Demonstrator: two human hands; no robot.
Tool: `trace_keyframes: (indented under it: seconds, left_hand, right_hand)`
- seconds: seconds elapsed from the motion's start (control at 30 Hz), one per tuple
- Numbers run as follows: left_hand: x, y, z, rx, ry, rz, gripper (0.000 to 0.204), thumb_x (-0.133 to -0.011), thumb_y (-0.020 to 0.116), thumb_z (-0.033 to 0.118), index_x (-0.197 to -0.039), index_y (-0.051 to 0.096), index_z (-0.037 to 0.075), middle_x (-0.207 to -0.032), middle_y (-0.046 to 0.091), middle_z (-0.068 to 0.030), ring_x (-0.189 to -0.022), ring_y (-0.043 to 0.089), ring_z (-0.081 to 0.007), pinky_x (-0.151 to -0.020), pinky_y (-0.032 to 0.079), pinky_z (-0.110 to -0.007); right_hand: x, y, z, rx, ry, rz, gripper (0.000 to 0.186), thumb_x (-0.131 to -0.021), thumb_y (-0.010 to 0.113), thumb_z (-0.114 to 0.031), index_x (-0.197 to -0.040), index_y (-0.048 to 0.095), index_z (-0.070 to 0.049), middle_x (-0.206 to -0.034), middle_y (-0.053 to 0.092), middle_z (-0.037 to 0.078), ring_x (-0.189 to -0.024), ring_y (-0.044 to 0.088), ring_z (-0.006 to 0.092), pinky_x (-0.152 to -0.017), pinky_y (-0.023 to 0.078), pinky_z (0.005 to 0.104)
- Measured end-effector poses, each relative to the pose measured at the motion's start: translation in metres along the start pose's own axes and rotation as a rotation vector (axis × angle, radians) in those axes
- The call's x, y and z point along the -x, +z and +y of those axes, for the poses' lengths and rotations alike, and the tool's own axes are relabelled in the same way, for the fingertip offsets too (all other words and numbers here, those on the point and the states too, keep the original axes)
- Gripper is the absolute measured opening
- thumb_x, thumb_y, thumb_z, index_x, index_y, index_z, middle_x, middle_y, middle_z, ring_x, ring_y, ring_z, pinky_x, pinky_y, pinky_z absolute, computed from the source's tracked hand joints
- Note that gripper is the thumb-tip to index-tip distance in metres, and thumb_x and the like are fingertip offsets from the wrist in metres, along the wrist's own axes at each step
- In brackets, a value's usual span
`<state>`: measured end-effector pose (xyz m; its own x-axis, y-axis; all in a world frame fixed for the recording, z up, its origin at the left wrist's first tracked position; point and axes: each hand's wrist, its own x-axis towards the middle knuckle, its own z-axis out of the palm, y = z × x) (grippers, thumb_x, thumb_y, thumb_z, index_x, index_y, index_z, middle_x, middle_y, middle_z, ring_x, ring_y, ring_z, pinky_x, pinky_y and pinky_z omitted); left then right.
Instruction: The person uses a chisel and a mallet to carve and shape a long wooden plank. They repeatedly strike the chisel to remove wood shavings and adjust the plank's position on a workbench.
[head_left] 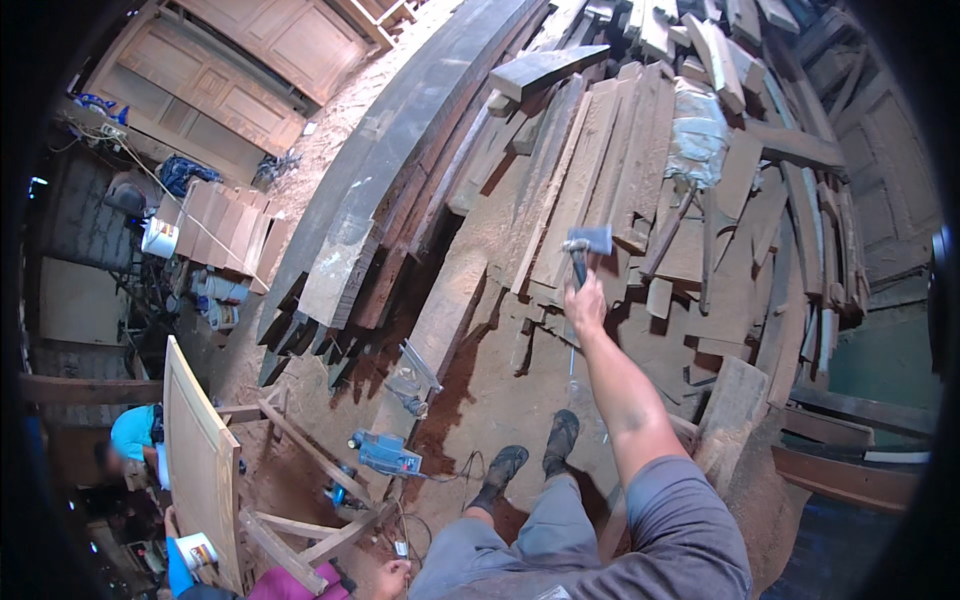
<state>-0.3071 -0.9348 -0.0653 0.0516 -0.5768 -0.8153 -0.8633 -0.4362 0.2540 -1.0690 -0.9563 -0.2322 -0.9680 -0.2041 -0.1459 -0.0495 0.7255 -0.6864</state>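
My right arm reaches forward over the stacked boards (600, 150). My right hand (586, 298) is wrapped round the dark handle of a hand tool (590, 240) with a silver part and a blue-grey, block-like head; its exact kind does not show. A thin pale blue line, perhaps a hose, hangs below that hand. At the lower edge, beside my left leg, my left hand (391, 578) shows only in part, fingers curled; anything in them is hidden. Nearest to it are dark cords and a wooden trestle (345, 540).
A blue power tool (388, 455) lies left of my feet, its cord trailing. Long dark beams (400, 120) run along the left of the boards. A wooden panel (200, 460) leans near co-workers at lower left. A thick timber block (732, 410) stands at right.
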Motion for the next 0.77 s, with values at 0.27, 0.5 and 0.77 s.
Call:
trace_keyframes:
  seconds: [0.27, 0.5, 0.77]
  left_hand:
    - [0.053, 0.028, -0.039, -0.018, 0.022, -0.009, 0.019, -0.101, 0.061, 0.015, -0.111, 0.075, 0.005, -0.106, 0.075, -0.0082, -0.100, 0.068, -0.0188, -0.090, 0.054, -0.035]
    - [0.031, 0.014, -0.032, 0.013, 0.008, -0.046, 0.021, -0.101, 0.061, 0.015, -0.113, 0.075, 0.004, -0.109, 0.075, -0.0089, -0.104, 0.067, -0.0200, -0.095, 0.053, -0.035]
    - [-0.057, -0.004, -0.038, 0.102, 0.047, -0.124, 0.019, -0.098, 0.069, 0.018, -0.111, 0.076, 0.005, -0.102, 0.075, -0.0070, -0.095, 0.067, -0.0171, -0.086, 0.053, -0.033]
  right_hand:
    - [-0.047, 0.042, -0.014, -0.168, 0.304, -0.059, 0.048, -0.097, 0.057, -0.037, -0.134, 0.058, -0.006, -0.123, 0.066, 0.029, -0.117, 0.063, 0.0464, -0.102, 0.048, 0.0532]
    - [-0.165, 0.012, -0.002, -0.108, 0.016, 0.104, 0.066, -0.095, 0.056, -0.025, -0.154, 0.039, -0.001, -0.133, 0.058, 0.033, -0.127, 0.056, 0.0448, -0.109, 0.043, 0.0516]
    - [-0.022, 0.007, 0.053, 0.117, -0.373, -0.110, 0.036, -0.096, 0.063, -0.024, -0.122, 0.063, 0.001, -0.110, 0.066, 0.031, -0.105, 0.063, 0.0487, -0.093, 0.052, 0.0537]
